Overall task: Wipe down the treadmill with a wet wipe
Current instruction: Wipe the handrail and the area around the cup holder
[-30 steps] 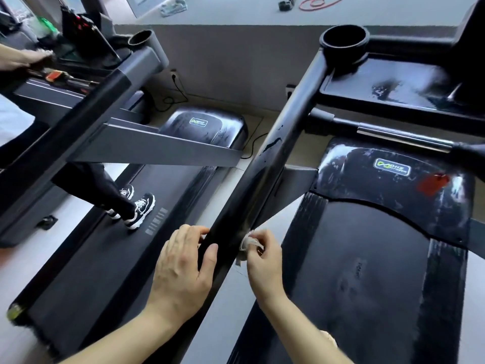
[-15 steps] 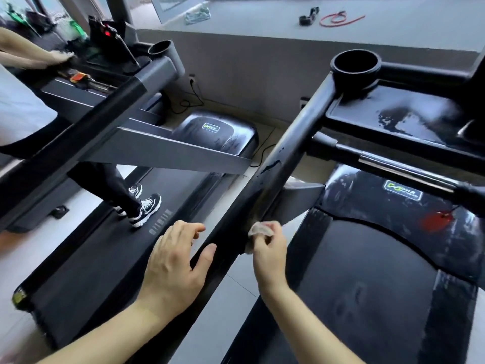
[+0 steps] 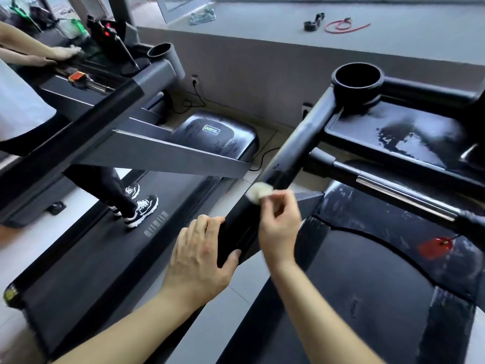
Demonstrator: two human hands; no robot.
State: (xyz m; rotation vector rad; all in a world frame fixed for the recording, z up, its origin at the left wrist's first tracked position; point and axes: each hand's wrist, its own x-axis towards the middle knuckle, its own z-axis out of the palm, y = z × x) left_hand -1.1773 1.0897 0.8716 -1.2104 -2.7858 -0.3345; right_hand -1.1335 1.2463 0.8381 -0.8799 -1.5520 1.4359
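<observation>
Two treadmills in the head view: the glossy black treadmill (image 3: pixel 367 298) before you, a grey-framed treadmill (image 3: pixel 105 258) leftward; one crumpled white wet wipe (image 3: pixel 259 191), pinched in your right hand (image 3: pixel 279 227) against the slanted black handrail (image 3: pixel 296 151); your left hand (image 3: pixel 199 258) clasps that rail lower down.

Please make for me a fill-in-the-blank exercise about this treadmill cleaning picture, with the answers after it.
1. The right hand presses a crumpled white ____ on the handrail.
2. The left hand grips that handrail with its ____ on the near side.
3. The looped cord on the ledge is ____.
Missing words: wipe; thumb; red.
</observation>
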